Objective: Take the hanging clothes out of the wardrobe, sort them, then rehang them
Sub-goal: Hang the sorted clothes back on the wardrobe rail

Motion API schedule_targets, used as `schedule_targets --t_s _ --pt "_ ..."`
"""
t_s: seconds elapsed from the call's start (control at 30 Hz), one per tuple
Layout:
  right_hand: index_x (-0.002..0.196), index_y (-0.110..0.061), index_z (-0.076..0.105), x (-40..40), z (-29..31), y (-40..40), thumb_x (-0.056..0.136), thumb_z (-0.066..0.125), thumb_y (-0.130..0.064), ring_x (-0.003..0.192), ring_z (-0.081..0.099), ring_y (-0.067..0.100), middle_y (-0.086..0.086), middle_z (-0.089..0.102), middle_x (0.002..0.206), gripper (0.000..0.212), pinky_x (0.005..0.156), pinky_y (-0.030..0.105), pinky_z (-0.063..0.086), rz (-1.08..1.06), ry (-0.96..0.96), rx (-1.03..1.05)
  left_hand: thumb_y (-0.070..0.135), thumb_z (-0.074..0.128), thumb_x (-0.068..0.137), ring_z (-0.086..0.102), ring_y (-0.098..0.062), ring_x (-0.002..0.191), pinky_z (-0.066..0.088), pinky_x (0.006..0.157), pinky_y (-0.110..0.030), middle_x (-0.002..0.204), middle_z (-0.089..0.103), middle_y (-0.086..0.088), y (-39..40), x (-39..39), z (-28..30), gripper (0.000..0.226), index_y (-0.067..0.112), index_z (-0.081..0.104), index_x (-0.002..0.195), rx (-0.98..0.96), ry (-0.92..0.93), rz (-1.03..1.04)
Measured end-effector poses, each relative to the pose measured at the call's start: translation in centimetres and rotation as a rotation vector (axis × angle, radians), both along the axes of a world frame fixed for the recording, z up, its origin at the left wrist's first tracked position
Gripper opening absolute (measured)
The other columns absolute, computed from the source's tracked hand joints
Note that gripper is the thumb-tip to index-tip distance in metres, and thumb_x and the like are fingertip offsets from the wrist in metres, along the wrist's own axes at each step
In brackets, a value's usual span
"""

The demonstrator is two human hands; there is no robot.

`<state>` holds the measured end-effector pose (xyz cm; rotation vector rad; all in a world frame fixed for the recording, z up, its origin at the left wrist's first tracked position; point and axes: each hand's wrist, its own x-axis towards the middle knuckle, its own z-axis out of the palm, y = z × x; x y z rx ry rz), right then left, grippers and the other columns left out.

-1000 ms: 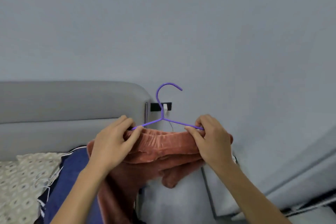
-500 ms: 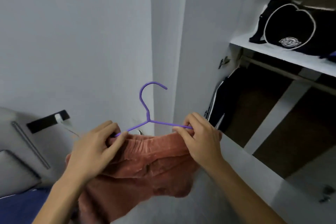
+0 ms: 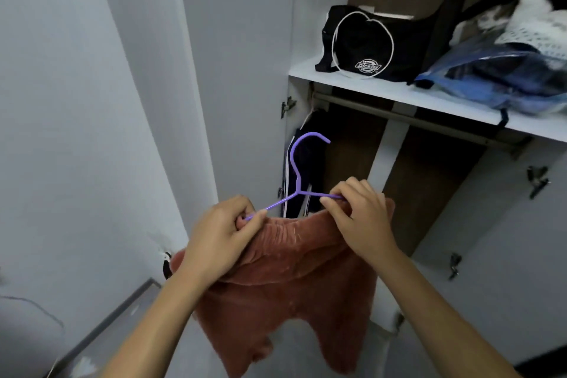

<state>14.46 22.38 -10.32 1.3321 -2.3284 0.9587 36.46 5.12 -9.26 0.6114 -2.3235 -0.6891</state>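
A rust-coloured pair of soft shorts (image 3: 294, 279) hangs from a purple hanger (image 3: 296, 169), held up in front of the open wardrobe. My left hand (image 3: 221, 236) pinches the hanger's left arm together with the waistband. My right hand (image 3: 359, 215) pinches the right arm and the waistband there. The hook points up, below the hanging rail (image 3: 411, 120). A dark garment with white stripes (image 3: 302, 172) hangs at the rail's left end, just behind the hook.
A white shelf (image 3: 395, 92) above the rail carries a black bag (image 3: 371, 43) and a blue plastic bag of clothes (image 3: 497, 74). The wardrobe's open door (image 3: 503, 233) stands at the right. A grey wall (image 3: 61, 132) fills the left.
The view has swung right from the bed and wall to the open wardrobe. Both hands kept their hold and carried the hanger with the shorts toward the rail.
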Motion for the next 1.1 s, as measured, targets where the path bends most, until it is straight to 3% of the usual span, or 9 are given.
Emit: schedule_targets --t_s 0.17,0.33,0.47,0.57,0.67,0.83,1.1 --pt "0.082 -0.032 0.058 -3.0 0.0 0.4 0.097 0.049 -0.061 0.084 0.045 0.007 -0.013 0.049 0.080 0.033 0.089 0.034 0.034 -0.024 -0.028 -0.005 0.045 0.064 0.101 0.050 -0.012 0.063 0.047 0.063 -0.040 0.067 0.051 0.009 1.8 -3.6 -0.2 0.036 0.024 0.049 0.075 0.011 -0.001 -0.011" --pt "0.078 -0.031 0.058 -7.0 -0.8 0.5 0.096 0.053 -0.059 0.080 0.044 0.007 -0.011 0.048 0.076 0.034 0.084 0.034 0.037 0.015 -0.069 -0.029 0.047 0.061 0.100 0.054 -0.014 0.068 0.047 0.063 -0.040 0.073 0.054 0.009 2.9 -6.5 -0.2 0.032 0.024 0.052 0.079 0.025 -0.045 -0.044" --pt "0.079 -0.029 0.059 -9.9 -1.9 -1.2 0.098 0.059 -0.053 0.079 0.045 0.006 -0.012 0.049 0.076 0.030 0.079 0.030 0.032 0.063 -0.104 -0.014 0.052 0.063 0.098 0.059 -0.011 0.075 0.046 0.067 -0.029 0.076 0.059 0.010 1.3 -8.0 -0.4 0.029 0.028 0.055 0.084 0.048 -0.153 -0.158" --pt "0.081 -0.028 0.059 -11.7 -2.6 -3.6 0.100 0.058 -0.051 0.081 0.047 0.007 -0.012 0.052 0.079 0.029 0.077 0.031 0.035 0.100 -0.108 0.024 0.050 0.064 0.099 0.060 -0.010 0.077 0.045 0.067 -0.026 0.079 0.061 0.009 -1.2 -9.3 -0.9 0.028 0.028 0.055 0.086 0.054 -0.186 -0.225" --pt "0.082 -0.029 0.057 -13.1 -3.1 -5.9 0.100 0.056 -0.051 0.083 0.048 0.008 -0.013 0.051 0.082 0.029 0.077 0.032 0.039 0.104 -0.126 0.038 0.046 0.064 0.101 0.059 -0.015 0.074 0.049 0.070 -0.034 0.075 0.061 0.004 -4.5 -11.5 -1.7 0.029 0.024 0.055 0.084 0.085 -0.173 -0.284" --pt "0.097 -0.033 0.063 -15.8 -3.9 -8.7 0.100 0.051 -0.056 0.098 0.050 0.008 -0.019 0.051 0.097 0.026 0.092 0.039 0.045 0.026 -0.142 -0.005 0.045 0.062 0.102 0.050 -0.013 0.062 0.046 0.067 -0.043 0.069 0.057 -0.005 -9.0 -16.5 -3.2 0.031 0.021 0.058 0.082 0.219 -0.068 -0.392" --pt "0.110 -0.033 0.071 -18.9 -3.7 -13.1 0.103 0.054 -0.055 0.113 0.052 0.012 -0.018 0.054 0.112 0.029 0.100 0.046 0.044 0.035 -0.181 -0.074 0.053 0.061 0.096 0.055 -0.017 0.064 0.046 0.064 -0.035 0.068 0.058 0.000 -12.7 -22.0 -4.1 0.034 0.022 0.057 0.081 0.233 -0.027 -0.381"
